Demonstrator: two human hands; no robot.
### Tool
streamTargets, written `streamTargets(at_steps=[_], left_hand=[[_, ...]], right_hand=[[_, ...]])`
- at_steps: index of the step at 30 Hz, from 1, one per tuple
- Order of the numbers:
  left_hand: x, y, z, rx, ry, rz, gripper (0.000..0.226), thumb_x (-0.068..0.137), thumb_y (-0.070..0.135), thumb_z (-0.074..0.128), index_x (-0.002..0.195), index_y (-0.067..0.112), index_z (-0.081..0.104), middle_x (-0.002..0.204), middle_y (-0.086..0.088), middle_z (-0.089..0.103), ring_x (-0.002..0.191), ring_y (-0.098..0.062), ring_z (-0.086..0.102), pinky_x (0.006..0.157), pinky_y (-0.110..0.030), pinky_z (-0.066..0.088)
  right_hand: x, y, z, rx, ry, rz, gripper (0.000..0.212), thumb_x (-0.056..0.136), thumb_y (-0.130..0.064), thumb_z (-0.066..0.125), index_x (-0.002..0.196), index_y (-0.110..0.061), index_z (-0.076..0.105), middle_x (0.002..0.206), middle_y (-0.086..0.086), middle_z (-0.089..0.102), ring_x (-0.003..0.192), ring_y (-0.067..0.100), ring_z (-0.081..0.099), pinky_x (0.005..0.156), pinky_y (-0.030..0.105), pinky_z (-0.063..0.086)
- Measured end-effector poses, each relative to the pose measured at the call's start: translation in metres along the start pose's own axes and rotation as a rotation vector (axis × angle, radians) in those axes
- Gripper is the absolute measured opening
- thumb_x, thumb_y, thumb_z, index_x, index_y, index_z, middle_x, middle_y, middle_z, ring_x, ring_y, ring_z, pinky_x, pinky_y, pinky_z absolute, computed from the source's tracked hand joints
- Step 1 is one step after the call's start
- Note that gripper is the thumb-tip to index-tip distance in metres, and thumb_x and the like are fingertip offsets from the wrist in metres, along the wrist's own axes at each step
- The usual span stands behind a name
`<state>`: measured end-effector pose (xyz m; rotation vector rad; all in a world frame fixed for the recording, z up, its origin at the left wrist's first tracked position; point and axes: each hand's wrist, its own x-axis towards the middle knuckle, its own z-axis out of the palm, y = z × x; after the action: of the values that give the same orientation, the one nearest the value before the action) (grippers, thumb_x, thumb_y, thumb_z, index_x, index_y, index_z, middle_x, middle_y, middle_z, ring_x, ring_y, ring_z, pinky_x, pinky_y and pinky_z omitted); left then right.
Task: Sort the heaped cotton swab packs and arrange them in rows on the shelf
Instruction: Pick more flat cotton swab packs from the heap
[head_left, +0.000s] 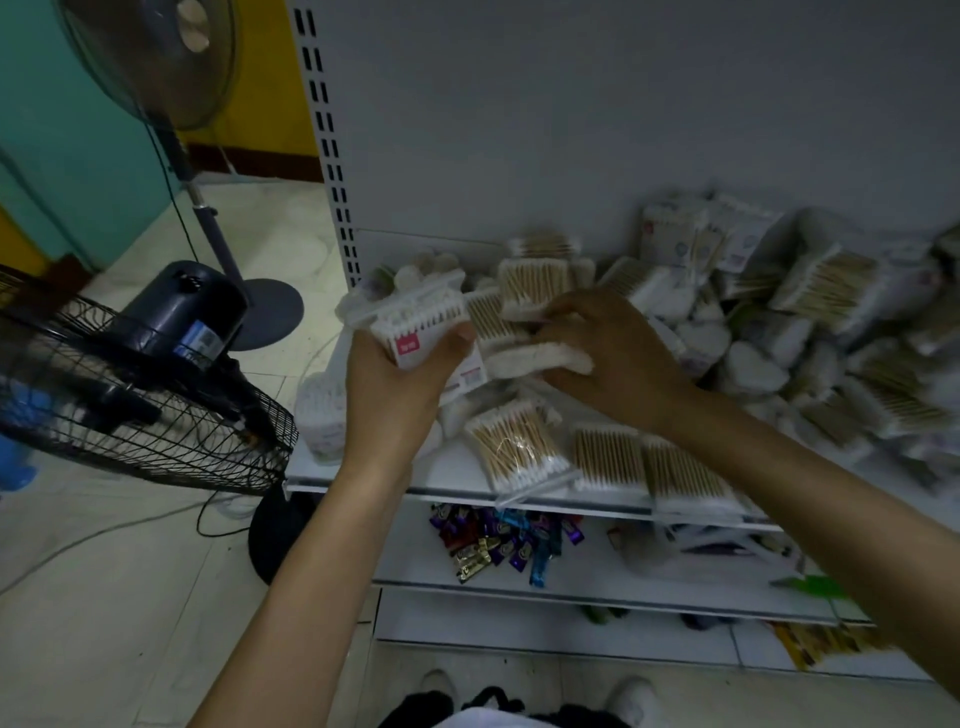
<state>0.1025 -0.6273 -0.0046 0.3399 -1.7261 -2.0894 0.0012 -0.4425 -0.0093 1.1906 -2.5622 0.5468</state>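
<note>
A black fan (130, 395) stands on the floor far left, its wire cage close to the end of the shelf (457, 475). At that end of the shelf lies a bag of white swabs (322, 415), just beside my left wrist. My left hand (400, 384) is raised above the shelf with fingers and thumb curled round a labelled pack (415, 322), whose pink tag faces me. Just right of it, my right hand (613, 358) reaches in palm down, and its fingers close over a white pack (540, 358) lying on other packs, almost touching the one in my left hand. Below my hands, along the front edge, three packs of wooden-stick swabs lie side by side in a row (608, 457). Further right the heap (805, 332) of packs is piled loosely against the back panel, blurred at the far side. On the shelf underneath sits a small pile of coloured sachets (498, 545).
</note>
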Motion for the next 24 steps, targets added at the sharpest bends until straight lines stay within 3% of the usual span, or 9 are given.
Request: streamTargets(at_steps=[2, 3, 7, 10, 13, 15, 18, 21, 24], left_hand=[[0.003, 0.000, 0.001, -0.097, -0.028, -0.073, 0.038, 0.093, 0.014, 0.059, 0.130, 0.006, 0.054, 0.118, -0.008, 0.068, 0.104, -0.016, 0.067, 0.083, -0.031, 0.057], [0.004, 0.000, 0.000, -0.141, -0.052, -0.101, 0.037, 0.096, 0.016, 0.054, 0.132, 0.008, 0.053, 0.122, -0.009, 0.066, 0.108, -0.019, 0.066, 0.087, -0.035, 0.056], [0.003, 0.004, -0.002, -0.200, -0.135, -0.113, 0.032, 0.092, 0.021, 0.057, 0.123, 0.015, 0.058, 0.119, -0.008, 0.068, 0.109, -0.023, 0.065, 0.089, -0.040, 0.054], [-0.002, 0.006, -0.007, -0.186, -0.224, -0.089, 0.031, 0.078, 0.024, 0.062, 0.109, 0.020, 0.061, 0.107, 0.001, 0.073, 0.101, -0.017, 0.069, 0.078, -0.029, 0.057], [-0.010, 0.004, -0.008, -0.103, -0.331, -0.091, 0.035, 0.073, 0.024, 0.064, 0.106, 0.012, 0.062, 0.096, 0.005, 0.075, 0.091, -0.014, 0.071, 0.071, -0.024, 0.056], [-0.016, 0.000, -0.005, -0.045, -0.356, -0.074, 0.039, 0.073, 0.026, 0.064, 0.108, 0.010, 0.061, 0.096, 0.006, 0.075, 0.091, -0.014, 0.071, 0.072, -0.023, 0.056], [-0.024, -0.005, -0.002, -0.046, -0.352, -0.068, 0.041, 0.076, 0.027, 0.062, 0.114, 0.013, 0.057, 0.099, 0.008, 0.073, 0.095, -0.012, 0.069, 0.074, -0.021, 0.054], [-0.029, -0.009, -0.002, -0.012, -0.296, -0.032, 0.038, 0.076, 0.027, 0.062, 0.113, 0.020, 0.053, 0.096, 0.016, 0.072, 0.092, -0.006, 0.068, 0.072, -0.019, 0.054], [-0.032, -0.010, -0.001, -0.087, -0.205, -0.067, 0.046, 0.072, 0.024, 0.067, 0.115, 0.021, 0.051, 0.094, 0.015, 0.073, 0.088, -0.006, 0.069, 0.069, -0.021, 0.055]], right_hand=[[0.004, -0.009, -0.011, 0.372, 0.082, 0.255, 0.022, 0.081, -0.022, 0.073, 0.100, -0.016, 0.064, 0.091, 0.000, 0.067, 0.078, -0.005, 0.061, 0.067, 0.012, 0.043], [0.006, -0.011, -0.015, 0.544, 0.099, 0.376, 0.023, 0.081, -0.017, 0.074, 0.100, -0.016, 0.060, 0.086, -0.006, 0.066, 0.071, -0.010, 0.061, 0.061, 0.009, 0.045], [0.012, -0.012, -0.022, 0.806, 0.194, 0.577, 0.012, 0.089, -0.017, 0.064, 0.100, -0.013, 0.060, 0.082, -0.002, 0.066, 0.066, -0.001, 0.064, 0.060, 0.025, 0.056], [0.008, -0.018, -0.020, 0.831, 0.191, 0.549, 0.006, 0.090, -0.016, 0.062, 0.095, -0.019, 0.062, 0.080, -0.008, 0.067, 0.065, -0.005, 0.063, 0.057, 0.020, 0.055], [0.000, -0.038, -0.024, 0.887, 0.170, 0.468, 0.019, 0.090, -0.007, 0.060, 0.090, -0.026, 0.059, 0.064, -0.018, 0.067, 0.062, -0.008, 0.062, 0.054, 0.010, 0.046], [-0.005, -0.053, -0.020, 0.895, 0.120, 0.427, 0.027, 0.093, -0.002, 0.053, 0.093, -0.028, 0.058, 0.068, -0.019, 0.068, 0.068, -0.008, 0.064, 0.058, 0.009, 0.046], [-0.011, -0.065, -0.014, 0.935, 0.098, 0.439, 0.018, 0.099, -0.020, 0.044, 0.098, -0.026, 0.061, 0.080, -0.008, 0.068, 0.075, 0.002, 0.065, 0.065, 0.018, 0.050], [-0.014, -0.070, -0.017, 1.057, -0.005, 0.487, 0.036, 0.089, -0.052, 0.043, 0.103, -0.025, 0.062, 0.085, -0.007, 0.071, 0.079, 0.006, 0.067, 0.065, 0.019, 0.051], [-0.017, -0.074, -0.012, 0.997, 0.004, 0.415, 0.022, 0.084, -0.042, 0.053, 0.102, -0.030, 0.058, 0.086, -0.020, 0.070, 0.082, -0.001, 0.066, 0.067, 0.014, 0.051]])
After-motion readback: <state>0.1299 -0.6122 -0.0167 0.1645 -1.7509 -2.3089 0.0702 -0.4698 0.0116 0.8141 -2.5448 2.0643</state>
